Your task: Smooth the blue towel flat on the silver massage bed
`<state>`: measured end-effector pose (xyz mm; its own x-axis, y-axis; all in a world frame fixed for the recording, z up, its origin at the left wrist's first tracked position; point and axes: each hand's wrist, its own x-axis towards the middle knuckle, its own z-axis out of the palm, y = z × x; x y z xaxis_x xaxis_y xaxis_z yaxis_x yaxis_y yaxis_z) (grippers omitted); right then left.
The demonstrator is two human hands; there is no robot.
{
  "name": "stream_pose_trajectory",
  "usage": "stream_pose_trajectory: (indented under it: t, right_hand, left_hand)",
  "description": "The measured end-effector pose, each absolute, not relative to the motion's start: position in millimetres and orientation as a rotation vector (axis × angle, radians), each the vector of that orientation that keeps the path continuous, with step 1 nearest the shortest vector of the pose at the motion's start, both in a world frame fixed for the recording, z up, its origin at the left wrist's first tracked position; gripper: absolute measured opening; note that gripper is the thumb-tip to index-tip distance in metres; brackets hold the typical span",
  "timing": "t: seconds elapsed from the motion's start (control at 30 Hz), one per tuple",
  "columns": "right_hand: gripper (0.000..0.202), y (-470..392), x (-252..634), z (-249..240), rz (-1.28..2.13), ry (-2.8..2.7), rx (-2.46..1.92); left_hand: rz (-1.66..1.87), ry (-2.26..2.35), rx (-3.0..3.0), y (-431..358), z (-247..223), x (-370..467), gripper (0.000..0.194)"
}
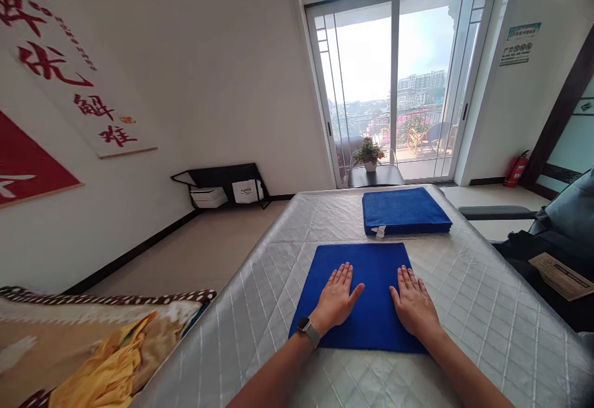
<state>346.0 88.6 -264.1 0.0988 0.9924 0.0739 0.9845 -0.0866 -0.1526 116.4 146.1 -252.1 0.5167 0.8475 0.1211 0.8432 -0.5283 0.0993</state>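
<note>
A flat blue cloth (pixel 371 272), roughly square, lies on the quilted silver table cover (pixel 278 265) in front of me. My left hand (pixel 338 296) rests palm down on its left part, fingers stretched out and thumb apart; a watch is on that wrist. On the cloth's right side my right hand (pixel 413 299) also lies flat, fingers extended. Neither hand holds anything. Just beyond, a stack of folded blue cloths (pixel 406 208) sits on the cover, with a white tag (pixel 380 231) showing at its front left corner.
At the lower left is a patterned blanket (pixel 171 315) with a yellow cloth (pixel 111 358) on it. A chair (pixel 375 177) with a potted plant (pixel 370 153) stands past the table's far edge. To the right are dark seating (pixel 568 216) and a brown cardboard piece (pixel 563 276).
</note>
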Motion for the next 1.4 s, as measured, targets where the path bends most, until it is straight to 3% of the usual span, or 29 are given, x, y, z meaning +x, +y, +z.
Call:
stream_pose_trajectory:
  t: [0.3, 0.77, 1.07, 1.4]
  right_hand:
    - [0.068, 91, 342, -266, 0.039, -2.001, -2.243]
    - [0.069, 97, 339, -261, 0.045, -2.095, -2.322]
    - [0.066, 154, 342, -231, -0.006, -2.036, -2.29]
    - [0.067, 188, 357, -262, 0.026, -1.971, -2.238]
  left_hand:
    - [0.275, 1.818, 2.585, 176, -274, 35, 0.08]
    - [0.387, 1.808, 2.524, 172, -270, 28, 0.085]
    - [0.427, 1.811, 2.561, 170, -270, 25, 0.084]
    - [0.396, 1.809, 2.574, 180, -279, 20, 0.08]
